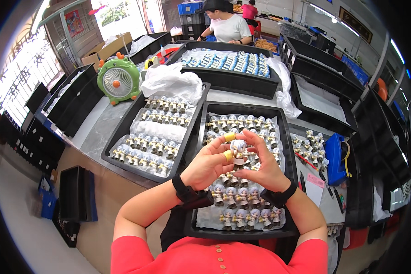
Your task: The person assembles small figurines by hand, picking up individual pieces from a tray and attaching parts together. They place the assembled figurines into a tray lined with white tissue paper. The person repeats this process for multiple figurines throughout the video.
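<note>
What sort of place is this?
Probably a figurine workshop or factory: rectangular black trays hold rows of small pale-haired figurines and blue-and-white pieces, with a white-shirted person beyond.

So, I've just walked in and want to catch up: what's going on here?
A person in red holds a pale-haired figurine in the left hand, the right hand curved close around it; whether the right also grips is hard to tell. Below is a black tray with rows of similar figurines. A second tray, to the left, holds more, and a loose cluster sits on the right. Beyond, a co-worker in white is behind a tray of blue pieces.
</note>
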